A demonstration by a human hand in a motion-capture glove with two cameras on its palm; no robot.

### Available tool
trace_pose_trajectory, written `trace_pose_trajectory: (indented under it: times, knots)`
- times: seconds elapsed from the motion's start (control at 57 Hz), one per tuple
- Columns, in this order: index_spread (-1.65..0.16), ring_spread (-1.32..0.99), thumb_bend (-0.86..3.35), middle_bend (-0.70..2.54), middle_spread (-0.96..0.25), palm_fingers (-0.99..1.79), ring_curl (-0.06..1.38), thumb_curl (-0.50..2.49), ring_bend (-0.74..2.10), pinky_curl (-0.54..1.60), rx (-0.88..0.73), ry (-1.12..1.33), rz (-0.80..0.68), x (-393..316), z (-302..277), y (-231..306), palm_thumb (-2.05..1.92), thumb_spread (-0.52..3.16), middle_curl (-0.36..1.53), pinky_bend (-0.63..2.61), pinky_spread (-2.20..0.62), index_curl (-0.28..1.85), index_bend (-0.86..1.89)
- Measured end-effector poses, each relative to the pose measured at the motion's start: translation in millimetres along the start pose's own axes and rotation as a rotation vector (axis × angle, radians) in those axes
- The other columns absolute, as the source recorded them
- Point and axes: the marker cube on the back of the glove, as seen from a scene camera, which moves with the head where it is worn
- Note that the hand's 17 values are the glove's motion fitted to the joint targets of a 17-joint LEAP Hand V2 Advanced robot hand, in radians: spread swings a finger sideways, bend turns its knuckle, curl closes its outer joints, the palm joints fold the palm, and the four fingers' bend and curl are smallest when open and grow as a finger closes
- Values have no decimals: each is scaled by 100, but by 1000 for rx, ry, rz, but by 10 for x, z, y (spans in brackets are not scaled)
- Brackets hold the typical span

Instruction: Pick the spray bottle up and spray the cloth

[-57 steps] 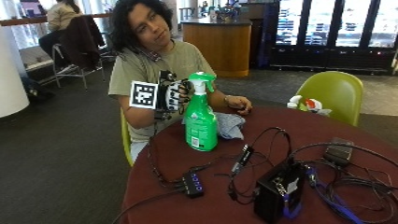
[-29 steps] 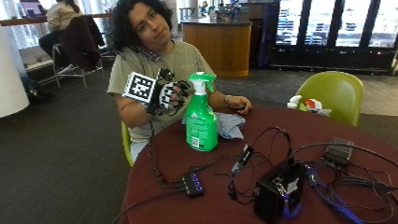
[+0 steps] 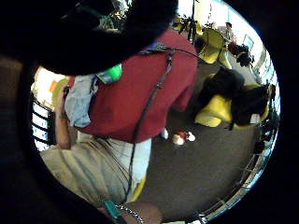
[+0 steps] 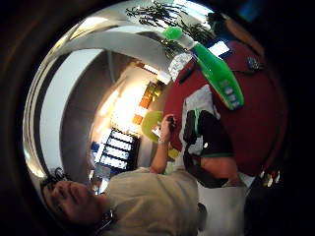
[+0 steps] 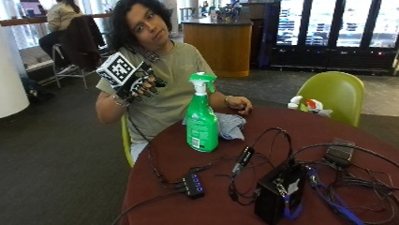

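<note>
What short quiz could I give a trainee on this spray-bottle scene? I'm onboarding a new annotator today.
1. True or false: the gloved right hand grips the spray bottle.
2. Where does the cloth lie? A) on the green chair B) on the table beside the bottle C) on the floor
3. Fill in: the bottle stands ___ on the red table.

Key: 1 false, both hands are off the bottle and the right is raised beside it; 2 B; 3 upright.
</note>
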Motion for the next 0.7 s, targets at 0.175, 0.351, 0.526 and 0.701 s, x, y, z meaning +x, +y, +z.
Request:
trace_pose_trajectory:
  times: [0.175,0.351,0.526,0.701]
  knots:
    - [-39,-1,-4,20,3,37,36,52,35,35,-66,359,20,100,-254,237,62,119,41,22,22,37,16]
    - [-41,-3,-5,18,0,31,34,45,31,34,-168,470,45,180,-387,370,48,113,38,20,23,33,15]
    - [-41,-4,-3,18,-1,31,33,42,31,34,-172,365,44,201,-277,331,45,110,35,20,23,31,16]
    - [-40,-4,-1,20,1,43,33,42,35,34,-54,278,-6,70,-62,44,53,110,34,22,23,29,14]
